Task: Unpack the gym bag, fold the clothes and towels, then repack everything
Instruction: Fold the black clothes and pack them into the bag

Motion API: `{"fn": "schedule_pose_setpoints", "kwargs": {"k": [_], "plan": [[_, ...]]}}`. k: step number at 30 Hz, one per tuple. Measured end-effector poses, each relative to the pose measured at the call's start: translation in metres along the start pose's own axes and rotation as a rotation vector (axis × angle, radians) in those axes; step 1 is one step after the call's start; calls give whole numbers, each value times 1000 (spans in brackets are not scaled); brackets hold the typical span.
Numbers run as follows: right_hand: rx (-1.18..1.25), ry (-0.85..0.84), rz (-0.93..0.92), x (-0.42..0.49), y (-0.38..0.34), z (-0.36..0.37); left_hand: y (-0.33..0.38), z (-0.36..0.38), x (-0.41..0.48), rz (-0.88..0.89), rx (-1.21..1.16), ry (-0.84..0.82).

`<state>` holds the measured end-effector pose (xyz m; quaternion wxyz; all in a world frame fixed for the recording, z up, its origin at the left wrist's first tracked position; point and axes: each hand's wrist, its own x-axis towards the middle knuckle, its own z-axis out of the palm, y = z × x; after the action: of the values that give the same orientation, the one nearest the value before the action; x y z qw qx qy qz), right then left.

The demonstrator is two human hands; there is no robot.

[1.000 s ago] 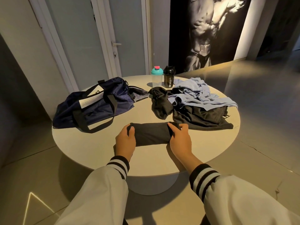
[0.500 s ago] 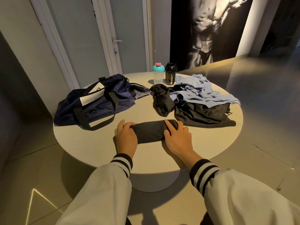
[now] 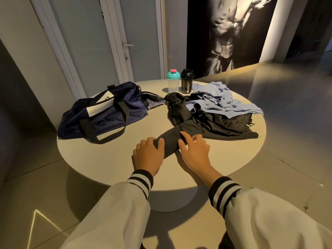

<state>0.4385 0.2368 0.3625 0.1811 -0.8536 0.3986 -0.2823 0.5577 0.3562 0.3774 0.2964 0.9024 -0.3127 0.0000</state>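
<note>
Head view shows the left grip (image 3: 149,155) bent over the near end of a dark folded garment (image 3: 170,141): its fingers curl down around that end and the thumb lies on top of the cloth, so it holds the bundle. The right grip (image 3: 195,150) is more open. Its fingers are spread and nearly straight, and they rest on the upper side of the same garment a little further along, with the thumb at its edge; I judge this as pressing and not as a real hold. The garment lies on the round tabletop (image 3: 107,159), near the front edge, and runs slantwise away toward a heap of black clothes (image 3: 224,126); in the shadow I cannot tell if the two touch. It looks thin, soft and light, without any stiffness, so it will probably sag and open again if it is lifted by one end only. Better to take it at both ends, or with a flat palm under the middle, and to keep the layers pressed together. A light blue cloth (image 3: 224,103) lies crumpled on the black heap, not yet folded. The navy gym bag (image 3: 107,114) lies to the left, well apart from both grips, with its open end turned to the middle of the tabletop. A bottle with a teal lid (image 3: 173,83) and a black bottle (image 3: 186,83) stand side by side at the far edge.
</note>
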Motion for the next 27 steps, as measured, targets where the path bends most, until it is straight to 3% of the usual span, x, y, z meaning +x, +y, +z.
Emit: {"fn": "schedule_pose_setpoints", "kwargs": {"k": [2, 6, 10, 14, 16, 20, 23, 27], "plan": [[66, -78, 30, 3, 2, 1, 12, -3, -2, -2, -94, -87], [201, -111, 44, 6, 8, -1, 32, -6, -9, -136, -594, -310], [289, -170, 0, 6, 9, -2, 40, -3, 7, -221, -598, -368], [339, -243, -45, 3, 5, -2, 48, 4, 12, -138, -278, -352], [387, -267, -30, 3, 2, -3, 50, 5, 10, -151, -255, -361], [655, -271, 83, 11, -12, -9, 48, 13, 23, -200, -529, -413], [892, -198, 170, 18, -26, -14, 44, 12, 26, -135, -699, -379], [846, -102, 71, 46, -54, -14, 53, -13, 38, -122, -870, -285]]}}
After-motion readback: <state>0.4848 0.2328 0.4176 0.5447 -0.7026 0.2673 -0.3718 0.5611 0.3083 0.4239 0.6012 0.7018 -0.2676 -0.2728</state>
